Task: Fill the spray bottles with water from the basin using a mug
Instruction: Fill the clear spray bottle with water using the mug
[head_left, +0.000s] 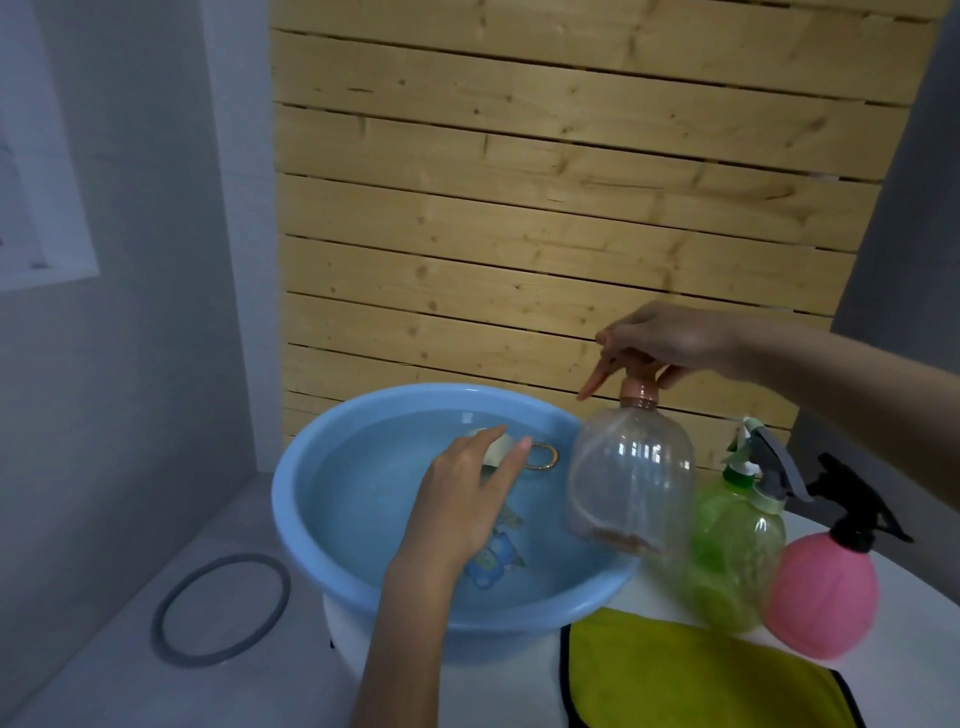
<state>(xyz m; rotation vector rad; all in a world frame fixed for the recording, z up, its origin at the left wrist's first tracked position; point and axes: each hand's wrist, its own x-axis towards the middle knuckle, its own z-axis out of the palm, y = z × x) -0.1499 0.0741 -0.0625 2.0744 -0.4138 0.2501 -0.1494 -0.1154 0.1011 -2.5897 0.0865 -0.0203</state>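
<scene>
Gripping a clear, peach-topped bottle (631, 483) is the right hand (670, 340); left hand (467, 499) hovers straight-fingered.

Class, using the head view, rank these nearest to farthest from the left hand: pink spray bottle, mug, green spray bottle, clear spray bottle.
1. mug, just beyond the left hand.
2. clear spray bottle, held up, to its right.
3. green spray bottle, further right.
4. pink spray bottle, farthest right.

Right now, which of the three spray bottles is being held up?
The clear bottle, gripped at its peach top by the right hand; the green bottle and pink bottle stand on the table.
</scene>
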